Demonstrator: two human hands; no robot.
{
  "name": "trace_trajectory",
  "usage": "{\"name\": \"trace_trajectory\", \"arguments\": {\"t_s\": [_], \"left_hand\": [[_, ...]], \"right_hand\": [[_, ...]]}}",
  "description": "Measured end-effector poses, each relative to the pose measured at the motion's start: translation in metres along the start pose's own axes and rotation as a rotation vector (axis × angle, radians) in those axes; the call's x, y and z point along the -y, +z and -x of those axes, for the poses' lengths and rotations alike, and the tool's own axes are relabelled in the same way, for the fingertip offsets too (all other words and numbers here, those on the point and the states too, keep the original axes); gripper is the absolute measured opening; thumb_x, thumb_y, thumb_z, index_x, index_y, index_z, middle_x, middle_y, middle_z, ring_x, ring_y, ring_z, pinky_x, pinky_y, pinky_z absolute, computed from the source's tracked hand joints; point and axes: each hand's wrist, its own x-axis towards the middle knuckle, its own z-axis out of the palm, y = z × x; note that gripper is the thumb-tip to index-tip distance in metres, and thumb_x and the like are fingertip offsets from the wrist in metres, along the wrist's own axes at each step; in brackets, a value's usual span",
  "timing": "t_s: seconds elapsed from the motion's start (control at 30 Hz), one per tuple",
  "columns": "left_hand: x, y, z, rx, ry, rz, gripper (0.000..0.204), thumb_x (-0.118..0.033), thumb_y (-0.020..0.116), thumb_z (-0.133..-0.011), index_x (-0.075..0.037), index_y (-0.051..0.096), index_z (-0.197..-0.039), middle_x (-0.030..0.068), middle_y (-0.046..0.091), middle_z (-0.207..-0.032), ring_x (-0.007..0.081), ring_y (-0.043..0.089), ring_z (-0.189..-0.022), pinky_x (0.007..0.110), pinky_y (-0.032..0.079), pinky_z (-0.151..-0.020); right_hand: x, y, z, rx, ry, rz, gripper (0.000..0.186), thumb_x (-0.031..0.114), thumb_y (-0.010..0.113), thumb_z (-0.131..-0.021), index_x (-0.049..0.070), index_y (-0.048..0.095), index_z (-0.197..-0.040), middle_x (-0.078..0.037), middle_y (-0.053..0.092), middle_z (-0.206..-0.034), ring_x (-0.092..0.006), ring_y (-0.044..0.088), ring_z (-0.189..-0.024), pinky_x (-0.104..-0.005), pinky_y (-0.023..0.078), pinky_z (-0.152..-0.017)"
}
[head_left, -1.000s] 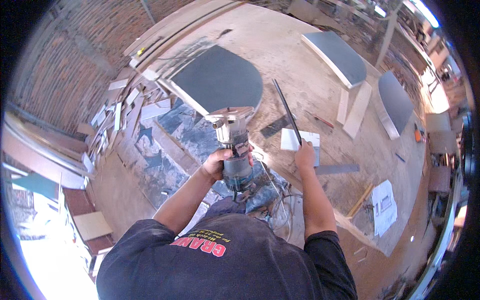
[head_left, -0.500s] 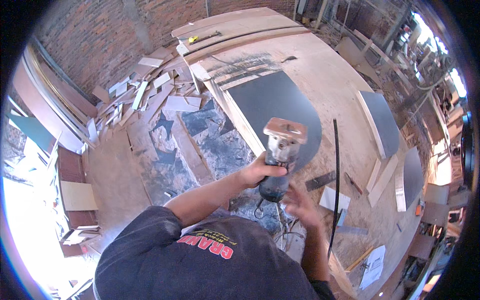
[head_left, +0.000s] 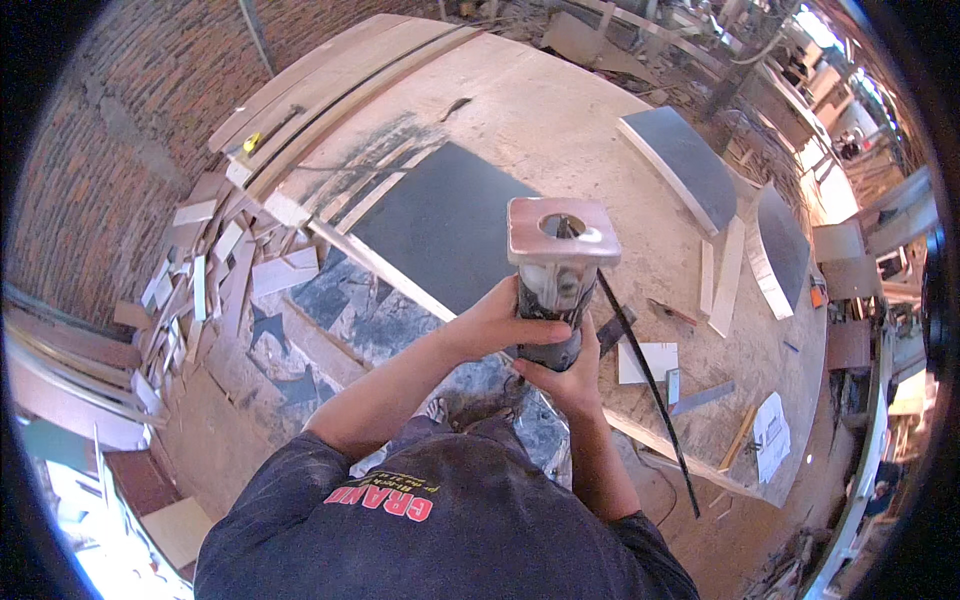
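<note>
A router [head_left: 555,290] is held aloft just right of the middle of the frame. Its base plate is turned upward, with the round opening facing the camera; its long axis is nearly upright, leaning slightly right at the top, and its lower end is pointed toward the lower edge of the frame. The body is wrapped by the fingers of the left hand [head_left: 500,322], the thumb laid across its front, and the lower end is cupped by those of the right hand [head_left: 573,378]. A dark strip [head_left: 667,415] is seen slanting from beside the router to the lower right; whether it is touched by the right hand cannot be told.

Behind the router, a dark panel [head_left: 430,230] is seen lying along the left edge of the desk [head_left: 570,130]. A broad stretch of pale desk top is left between it and two curved panels [head_left: 680,165] at the upper right. The near desk edge is crossed by the strip at the lower right.
</note>
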Motion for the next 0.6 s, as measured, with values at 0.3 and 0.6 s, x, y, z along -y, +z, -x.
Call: {"name": "trace_trajectory", "arguments": {"t_s": [0.3,0.6], "left_hand": [[0.003,-0.038,-0.058,0.134,-0.028,0.267,0.114,-0.067,0.083,-0.073,0.005,0.043,-0.152,0.014,0.054,-0.149,0.0233,0.051,-0.137,0.037,0.039,-0.112],[0.006,-0.004,-0.14,0.509,0.083,0.385,0.106,-0.06,0.089,-0.07,0.003,0.048,-0.146,0.0176,0.058,-0.142,0.0289,0.057,-0.132,0.045,0.045,-0.112]], "right_hand": [[0.004,-0.07,-0.032,0.274,0.21,-0.593,0.083,0.018,0.091,-0.065,-0.002,0.052,-0.136,-0.017,0.069,-0.119,-0.0289,0.072,-0.102,-0.0432,0.058,-0.089],[0.02,-0.083,-0.041,0.276,0.18,-0.718,0.087,0.025,0.089,-0.062,-0.006,0.052,-0.135,-0.024,0.069,-0.118,-0.0333,0.073,-0.098,-0.0412,0.059,-0.085]]}}
